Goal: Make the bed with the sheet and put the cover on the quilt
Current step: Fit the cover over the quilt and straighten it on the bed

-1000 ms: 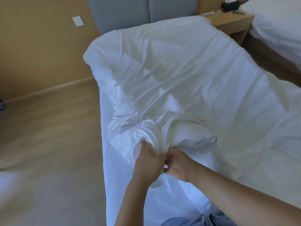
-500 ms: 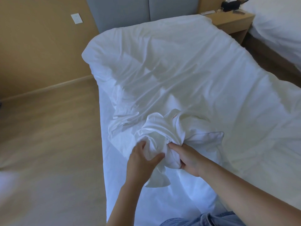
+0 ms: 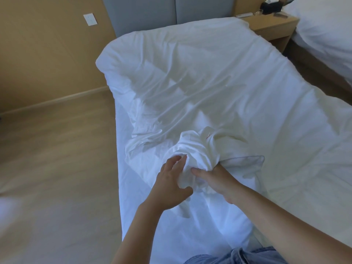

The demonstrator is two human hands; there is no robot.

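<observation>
A white quilt cover (image 3: 219,82) lies spread over the bed, wrinkled. Its near left corner is gathered into a thick bunch (image 3: 192,149). A quilt corner with a grey piped edge (image 3: 249,161) shows just right of the bunch. My right hand (image 3: 217,180) grips the bunch from the right, thumb on top and fingers buried in the folds. My left hand (image 3: 171,183) rests against the left side of the bunch, fingers spread and stretched out, thumb below a lobe of cloth. The white sheet (image 3: 137,202) covers the mattress side below.
A grey headboard (image 3: 171,14) stands at the far end. A wooden nightstand (image 3: 272,27) with small items sits at the back right, beside a second white bed (image 3: 327,31). Wooden floor (image 3: 57,168) runs along the left. My jeans (image 3: 238,256) show at the bottom.
The bunch of cover has shifted slightly away from me. My left hand's fingers have opened out from a grip to a spread touch. My right hand has pushed deeper into the folds.
</observation>
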